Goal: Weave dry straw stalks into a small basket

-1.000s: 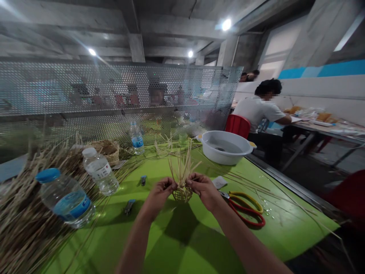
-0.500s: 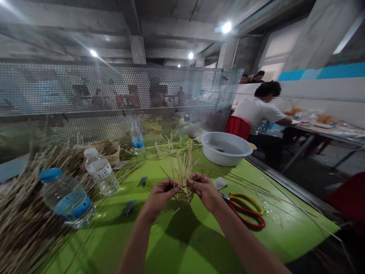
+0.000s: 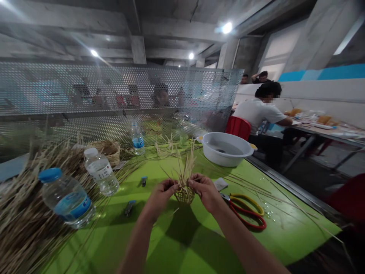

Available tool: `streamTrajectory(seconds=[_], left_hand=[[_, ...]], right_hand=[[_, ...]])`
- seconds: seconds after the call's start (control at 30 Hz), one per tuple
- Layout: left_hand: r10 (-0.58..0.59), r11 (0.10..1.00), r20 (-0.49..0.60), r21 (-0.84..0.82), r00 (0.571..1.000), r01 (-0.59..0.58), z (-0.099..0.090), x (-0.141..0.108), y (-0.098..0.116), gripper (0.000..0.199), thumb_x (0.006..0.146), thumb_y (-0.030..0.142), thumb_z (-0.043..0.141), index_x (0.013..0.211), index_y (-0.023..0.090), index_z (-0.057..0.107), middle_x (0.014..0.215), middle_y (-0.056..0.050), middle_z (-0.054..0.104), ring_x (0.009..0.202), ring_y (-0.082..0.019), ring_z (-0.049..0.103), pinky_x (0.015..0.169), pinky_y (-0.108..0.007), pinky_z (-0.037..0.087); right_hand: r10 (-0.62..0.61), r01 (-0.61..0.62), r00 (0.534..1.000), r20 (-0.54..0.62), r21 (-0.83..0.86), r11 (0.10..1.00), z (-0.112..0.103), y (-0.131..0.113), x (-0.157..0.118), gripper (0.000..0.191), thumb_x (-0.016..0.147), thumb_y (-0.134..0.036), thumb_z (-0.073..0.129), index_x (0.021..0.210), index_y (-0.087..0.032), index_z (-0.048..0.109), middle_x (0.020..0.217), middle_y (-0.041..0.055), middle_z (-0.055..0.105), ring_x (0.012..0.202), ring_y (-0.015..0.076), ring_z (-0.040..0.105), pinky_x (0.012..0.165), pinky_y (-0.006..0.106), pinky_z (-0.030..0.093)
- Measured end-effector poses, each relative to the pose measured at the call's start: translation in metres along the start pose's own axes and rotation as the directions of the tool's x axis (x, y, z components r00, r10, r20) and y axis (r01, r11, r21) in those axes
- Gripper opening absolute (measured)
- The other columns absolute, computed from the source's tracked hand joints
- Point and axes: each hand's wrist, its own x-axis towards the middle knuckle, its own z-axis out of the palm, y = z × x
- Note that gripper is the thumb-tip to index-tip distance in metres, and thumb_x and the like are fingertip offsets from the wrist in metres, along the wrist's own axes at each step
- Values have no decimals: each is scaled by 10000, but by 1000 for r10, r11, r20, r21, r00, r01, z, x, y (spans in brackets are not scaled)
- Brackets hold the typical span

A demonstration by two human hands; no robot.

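loose strips have shifted a touch since a moment ago, small basket at six o'clock seems woven below, ends unfinished, left hand and right hand both pinching its top

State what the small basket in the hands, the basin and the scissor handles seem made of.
Small basket: matte dried straw or plant strips, judging by the visible weave and loose ends. Basin: probably plastic, from its smooth, pale, moulded-looking wall. Scissor handles: perhaps plastic or coated metal, smooth, evenly red and yellow.
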Motion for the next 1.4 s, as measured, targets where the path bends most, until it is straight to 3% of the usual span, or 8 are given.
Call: streamTrajectory(seconds=[0.1,0.23,0.4,0.5,0.7,0.87,1.1,1.4], left_hand=[[-14,997,35,-74,999,17,-3,-2,4,364,651,468,802,846,169,733,852,-67,707,853,-202,610,826,-310,463],[-12,997,28,-73,1000,14,-2,-3,4,343,667,484,792,691,162,677,689,-14,628,700,-148,547,721,-271,444],[-14,994,18,-109,1000,16,4,-1,-5,367,663,507,787,661,164,657,650,0,600,634,-128,502,643,-254,405],[-34,992,28,-123,999,37,2,-2,-7,325,683,479,783,682,168,688,689,-16,641,665,-140,529,678,-262,423],[-34,994,113,-104,993,45,-3,-7,1,325,752,447,745,947,187,742,953,-68,716,900,-189,597,822,-278,431],[-19,995,3,-101,1000,20,3,-5,-1,327,655,453,818,743,163,695,736,-20,662,740,-158,565,731,-270,422],[-67,989,-53,-133,996,60,6,-1,-14,333,654,454,812,756,159,697,741,-26,674,776,-177,580,799,-301,424],[-65,989,39,-132,997,69,4,-7,-1,321,688,417,804,876,166,738,888,-51,721,885,-187,601,851,-279,422]], right_hand=[[-5,4,1000,12,21,1000,-1,-1,0,294,594,-367,859,702,-176,663,624,-23,563,491,77,329,461,247,186],[12,-14,999,51,35,999,0,-2,-1,262,624,-348,846,713,-174,671,628,-21,561,501,77,335,463,244,181],[30,-32,998,60,38,999,2,-3,-4,271,588,-333,861,700,-185,663,611,-25,573,498,82,355,472,241,210],[47,-51,996,78,49,998,2,-5,-4,273,579,-333,860,683,-184,657,593,-31,559,483,78,337,464,242,206],[37,-39,998,46,49,998,2,-5,-3,265,591,-326,859,679,-185,653,589,-40,551,468,69,293,459,244,176],[20,-23,995,93,34,999,3,-2,-4,265,602,-335,860,687,-180,662,603,-29,574,507,85,375,487,238,233],[17,-20,994,109,22,1000,6,0,-5,279,603,-335,868,703,-172,664,629,-18,594,563,105,455,540,240,308],[-6,4,997,76,25,1000,2,2,-2,285,596,-343,876,703,-183,666,638,-23,598,564,102,444,530,237,295]])
